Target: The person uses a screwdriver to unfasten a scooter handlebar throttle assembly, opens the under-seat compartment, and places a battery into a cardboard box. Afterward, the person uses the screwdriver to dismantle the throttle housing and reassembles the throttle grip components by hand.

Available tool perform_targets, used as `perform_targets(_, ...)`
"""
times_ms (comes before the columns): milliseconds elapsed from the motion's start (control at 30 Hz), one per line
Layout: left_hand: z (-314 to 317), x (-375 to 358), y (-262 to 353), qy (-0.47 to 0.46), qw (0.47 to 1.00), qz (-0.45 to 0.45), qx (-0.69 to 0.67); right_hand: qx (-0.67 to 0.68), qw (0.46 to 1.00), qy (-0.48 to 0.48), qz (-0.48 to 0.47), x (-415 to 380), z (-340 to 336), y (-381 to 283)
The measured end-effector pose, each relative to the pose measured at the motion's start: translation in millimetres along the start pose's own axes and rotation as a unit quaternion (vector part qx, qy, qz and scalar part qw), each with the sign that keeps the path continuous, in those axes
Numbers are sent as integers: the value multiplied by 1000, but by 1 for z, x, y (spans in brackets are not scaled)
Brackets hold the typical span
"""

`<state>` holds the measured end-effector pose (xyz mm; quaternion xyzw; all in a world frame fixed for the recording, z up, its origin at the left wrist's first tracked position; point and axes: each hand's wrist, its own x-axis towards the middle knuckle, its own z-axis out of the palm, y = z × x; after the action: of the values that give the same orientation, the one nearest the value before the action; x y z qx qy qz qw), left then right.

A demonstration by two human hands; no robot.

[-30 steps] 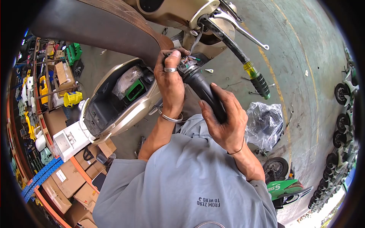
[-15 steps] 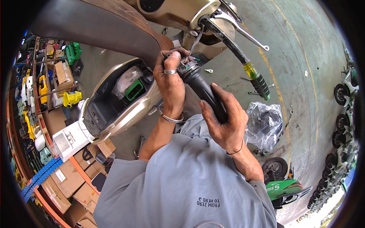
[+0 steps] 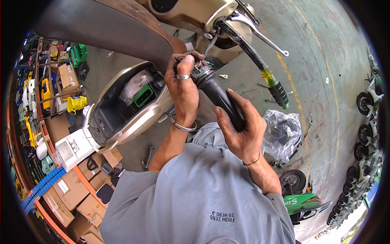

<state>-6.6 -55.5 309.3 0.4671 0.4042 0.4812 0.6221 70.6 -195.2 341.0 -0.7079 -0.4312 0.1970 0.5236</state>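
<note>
My right hand (image 3: 242, 131) is closed around the lower end of a black rubber handlebar grip (image 3: 218, 96) that slants up to the left. My left hand (image 3: 183, 90), with a ring and a wrist bangle, pinches the grip's upper end, where a switch unit with coloured wires (image 3: 198, 68) sits. Just beyond stands a beige scooter (image 3: 134, 118) with its brown seat (image 3: 118, 32) raised and the under-seat bin open. The scooter's bare handlebar (image 3: 248, 49) carries a screwdriver with a yellow-green handle (image 3: 276, 89) pushed into its end.
A brake lever (image 3: 264, 38) juts out above the bar. A crumpled plastic bag (image 3: 282, 134) lies on the concrete floor at right, near loose tools. Shelves of parts and cardboard boxes (image 3: 61, 191) line the left. A green scooter (image 3: 306, 201) and a row of wheels stand at right.
Both hands keep their hold on the grip; the view has shifted slightly, otherwise nothing visibly changed.
</note>
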Motion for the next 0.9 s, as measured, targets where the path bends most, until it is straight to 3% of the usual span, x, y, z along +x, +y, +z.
perform_targets(800,-1,3,-1,-1,999,20,25,-9,1000,8,-27,2,2,4)
perform_targets(900,-4,6,6,-45,990,29,132,18,999,-12,27,1,0,3)
